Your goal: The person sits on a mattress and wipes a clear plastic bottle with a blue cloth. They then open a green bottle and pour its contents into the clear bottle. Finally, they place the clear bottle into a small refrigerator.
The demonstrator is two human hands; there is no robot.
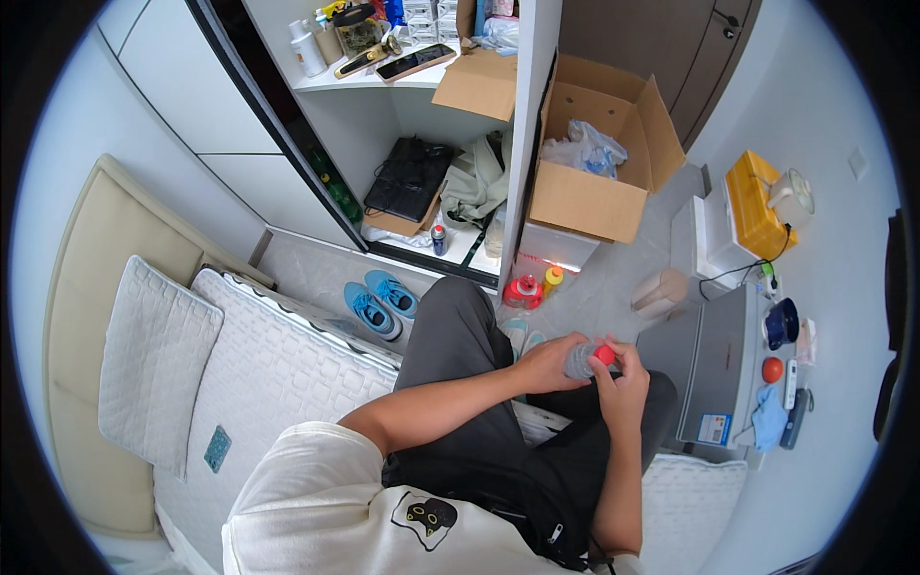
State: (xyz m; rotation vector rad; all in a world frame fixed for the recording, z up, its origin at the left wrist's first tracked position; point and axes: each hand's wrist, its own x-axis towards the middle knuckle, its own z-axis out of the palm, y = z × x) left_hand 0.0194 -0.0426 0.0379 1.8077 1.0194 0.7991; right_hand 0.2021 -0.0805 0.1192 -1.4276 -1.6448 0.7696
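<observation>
A clear plastic bottle (577,361) with a red screw cap (604,354) is held above my lap, tilted so the cap points right. My left hand (552,364) wraps around the bottle's body. The fingers of my right hand (622,371) are closed around the red cap, which sits on the bottle's neck. Most of the bottle's lower part is hidden by my left hand. Below the hands are my crossed legs in dark grey trousers (460,359).
I sit on a bed with a white quilted mattress (287,366). Blue sneakers (381,305) stand on the floor ahead. An open cardboard box (589,198) rests on a plastic bin by the wardrobe. To the right, a small grey refrigerator (719,366) carries a blue bowl (781,323) and a tomato-like red object (773,369).
</observation>
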